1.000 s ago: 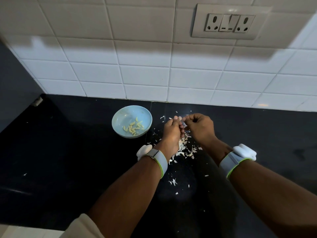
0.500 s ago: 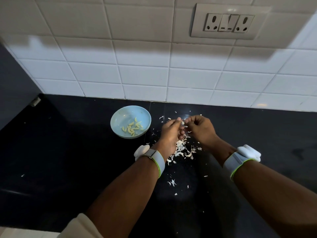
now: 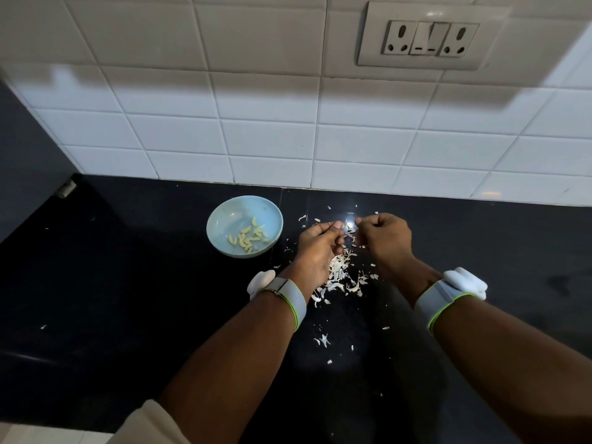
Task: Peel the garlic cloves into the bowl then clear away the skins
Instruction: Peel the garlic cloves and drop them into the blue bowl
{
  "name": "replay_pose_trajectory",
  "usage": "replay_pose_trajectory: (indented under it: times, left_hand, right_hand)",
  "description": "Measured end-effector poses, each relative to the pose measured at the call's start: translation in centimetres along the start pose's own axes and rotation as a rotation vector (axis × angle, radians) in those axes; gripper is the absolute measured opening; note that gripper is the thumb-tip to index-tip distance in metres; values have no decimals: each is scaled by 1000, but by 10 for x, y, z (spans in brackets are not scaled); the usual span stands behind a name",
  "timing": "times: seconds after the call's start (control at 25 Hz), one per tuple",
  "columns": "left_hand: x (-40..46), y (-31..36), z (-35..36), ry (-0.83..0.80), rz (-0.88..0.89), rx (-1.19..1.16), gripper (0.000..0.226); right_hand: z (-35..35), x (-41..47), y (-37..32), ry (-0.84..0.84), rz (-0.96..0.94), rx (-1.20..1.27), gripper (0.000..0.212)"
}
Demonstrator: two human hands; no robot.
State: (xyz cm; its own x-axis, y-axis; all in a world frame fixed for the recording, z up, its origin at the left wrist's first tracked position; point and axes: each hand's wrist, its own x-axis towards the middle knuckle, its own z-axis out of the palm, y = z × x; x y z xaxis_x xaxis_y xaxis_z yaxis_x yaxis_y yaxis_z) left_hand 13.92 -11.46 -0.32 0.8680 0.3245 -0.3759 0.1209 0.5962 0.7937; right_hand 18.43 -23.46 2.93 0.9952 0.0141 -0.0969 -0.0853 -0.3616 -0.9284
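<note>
Your left hand (image 3: 315, 248) and right hand (image 3: 386, 237) sit knuckle to knuckle over the black polished stone tabletop (image 3: 128, 299), both with fingers curled, pinching a small garlic clove (image 3: 348, 226) between the fingertips. It's too tiny to call its long axis.

The pale blue round bowl (image 3: 224, 216) with about 12 peeled yellowish cloves (image 3: 248, 237) lies at 9 o'clock from that grip, just beside your left hand. So I'd say the left does the drop. The heap of papery white skins (image 3: 342, 274) lies right under your hands.

A black countertop (image 3: 128, 299) carries a light blue bowl (image 3: 221, 219) and scattered garlic skins (image 3: 342, 277) beside it
</note>
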Motion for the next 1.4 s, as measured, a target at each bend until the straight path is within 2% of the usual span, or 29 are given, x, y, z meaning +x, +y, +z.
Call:
replay_pose_trajectory:
  times: [0.08,0.12,0.2,0.24,0.28,0.36,0.48,0.68,0.88,0.96,1.04,1.12,1.24,1.4]
  left_hand:
    - [1,0,-2,6,5,-18,5]
    - [1,-1,-2,10,9,-25,6]
    - [2,0,-1,17,15,-32,8]
    - [2,0,0,16,18,-39,9]
    - [3,0,1,16,19,-46,9]
    - [4,0,1,17,21,-46,9]
    - [4,-1,1,19,27,-29,7]
    - [2,-2,2,12,21,5,6]
    - [3,-1,-1,29,30,-7,10]
    - [5,1,-1,36,36,-5,9]
    - [7,0,-1,37,36,3,7]
    - [6,-1,-1,23,32,5,9]
    - [3,-1,0,-20,20,10,11]
    - [1,0,-3,-37,20,40,9]
  right_hand:
    - [-4,1,2,37,8,-106,38]
    - [-5,1,3,20,3,-129,37]
    - [-3,-1,4,-100,-17,-2,13]
    - [-2,-2,4,-172,-29,74,9]
    - [-1,-4,3,-229,-43,131,16]
    - [1,-5,3,-272,-100,125,14]
    - [3,-3,5,-244,-134,71,7]
    - [8,1,5,-158,-150,-59,12]
    - [3,4,10,-38,-41,-105,28]
    - [1,4,11,-77,-16,-6,15]
    - [2,3,10,-219,-20,129,29]
    - [5,1,7,-319,-44,137,24]
    - [7,0,7,-321,-52,146,11]
    - [7,2,12,-312,24,213,17]
